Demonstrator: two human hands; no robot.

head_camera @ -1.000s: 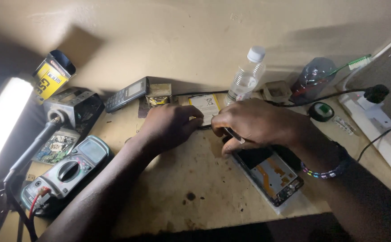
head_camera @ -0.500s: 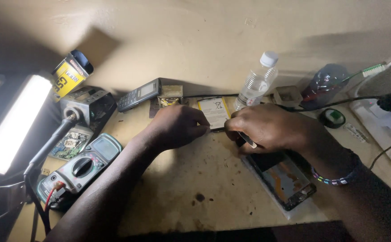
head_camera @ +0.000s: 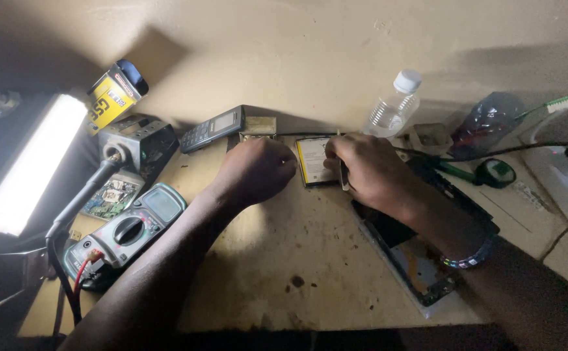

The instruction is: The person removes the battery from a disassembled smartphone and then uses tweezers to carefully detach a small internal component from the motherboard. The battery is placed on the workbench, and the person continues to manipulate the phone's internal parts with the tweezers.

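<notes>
My left hand (head_camera: 258, 170) rests as a loose fist on the worn bench, its knuckles against the left edge of a flat phone battery with a pale label (head_camera: 313, 162). My right hand (head_camera: 369, 170) sits at the battery's right edge, fingers closed around a thin metal tool (head_camera: 342, 174) that points down along that edge. Under my right forearm lies an opened smartphone (head_camera: 420, 260) with its insides showing. Whether the left hand grips anything is hidden by the fingers.
A digital multimeter (head_camera: 124, 231) with red and black leads lies front left, a bare circuit board (head_camera: 111, 195) above it. A strip lamp (head_camera: 30, 162) glows far left. A keypad phone (head_camera: 212, 128), plastic water bottle (head_camera: 393, 107), yellow glue bottle (head_camera: 111, 96) and black cable (head_camera: 492, 151) line the back.
Both hands have shifted away from me toward the battery by the wall; the right hand carried the thin tool from above the opened phone to the battery's right edge.
</notes>
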